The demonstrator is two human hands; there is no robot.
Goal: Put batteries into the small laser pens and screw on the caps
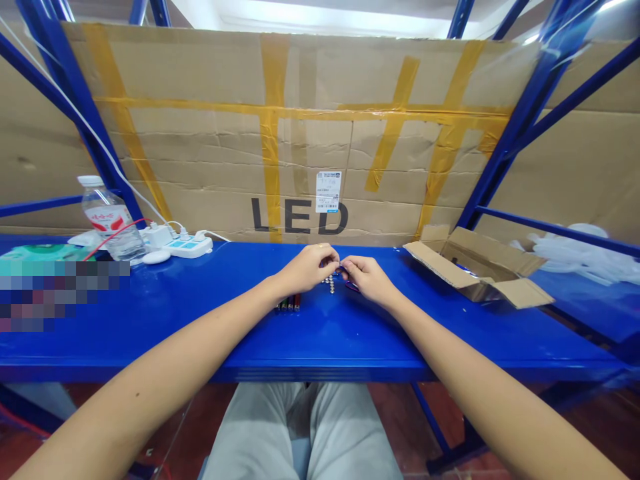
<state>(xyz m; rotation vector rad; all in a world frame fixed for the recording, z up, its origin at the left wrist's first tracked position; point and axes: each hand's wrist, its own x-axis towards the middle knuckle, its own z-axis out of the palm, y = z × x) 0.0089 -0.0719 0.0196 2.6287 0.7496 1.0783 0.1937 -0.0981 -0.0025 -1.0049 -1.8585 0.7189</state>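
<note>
Over the middle of the blue table my left hand (313, 265) and my right hand (369, 277) meet, fingertips pinched close together. Something tiny sits between their fingers, too small to name. Just beneath them lie several small shiny silver pieces (331, 285), some in a short row. A thin dark purple-blue item (353, 287) shows under the right hand's fingers; whether it is held, I cannot tell. Beside my left wrist, several slim dark sticks with red and green colouring and silvery ends (289, 305) lie side by side, partly hidden by the forearm.
An open cardboard box (475, 267) stands to the right, dark items inside. Clear plastic wrapping (590, 250) lies beyond it. On the left are a water bottle (111, 220), a white power strip (189, 247) and cables. A large cardboard sheet (215, 160) closes off the back.
</note>
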